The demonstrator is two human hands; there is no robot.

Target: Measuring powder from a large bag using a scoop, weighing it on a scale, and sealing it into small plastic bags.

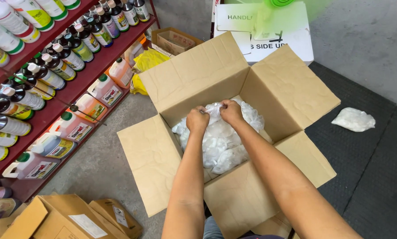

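Observation:
A large open cardboard box (194, 75) stands on the floor in front of me, all its flaps folded outward. Inside lies a clear plastic bag (222, 141) stuffed with white round caps. My left hand (197, 120) and my right hand (230, 111) are both closed on the gathered top of that bag, side by side, knuckles up, near the box's far wall. Both forearms reach in over the near flap.
A red shelf rack (81, 84) on the left carries many bottles and jugs. A white carton (269, 31) stands behind the box. A small plastic bag of white pieces (353, 119) lies on the dark mat at right. Brown cartons (74, 219) sit at bottom left.

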